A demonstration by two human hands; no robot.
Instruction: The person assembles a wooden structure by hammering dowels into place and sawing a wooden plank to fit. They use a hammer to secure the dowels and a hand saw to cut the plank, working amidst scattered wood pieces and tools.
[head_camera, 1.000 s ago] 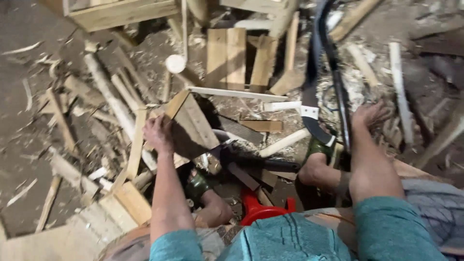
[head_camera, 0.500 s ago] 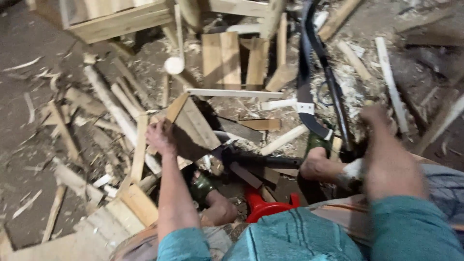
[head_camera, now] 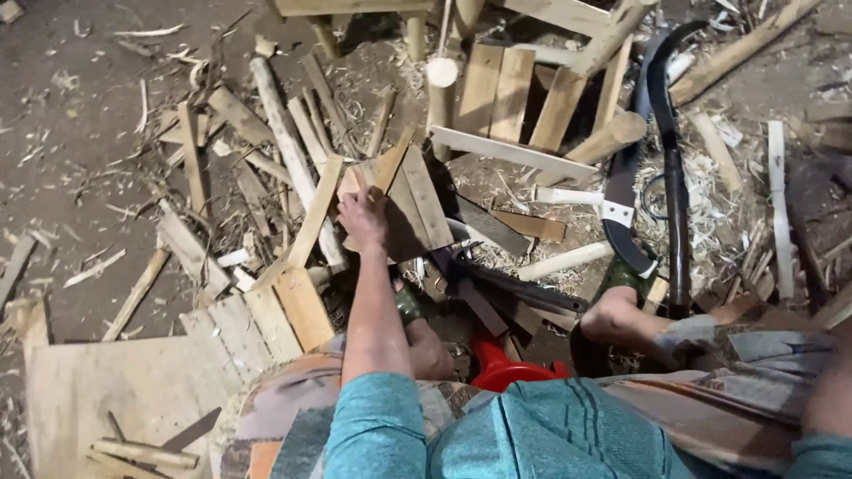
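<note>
- Near the frame's centre, the left hand (head_camera: 362,222) lies spread, fingers curled over the near edge of a dark wooden board (head_camera: 404,208) propped among offcuts on the floor (head_camera: 80,177).
- Right hand: off the lower right of the frame; I cannot tell its state.
- Likely risks: the board sliding on loose sticks, or a splinter; the curved saw (head_camera: 621,208), right of centre, lies close to the bare foot (head_camera: 621,315).

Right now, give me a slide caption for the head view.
Seated person's left hand rests on a wooden board amid scattered wood offcuts, curved saw lying nearby.
</note>
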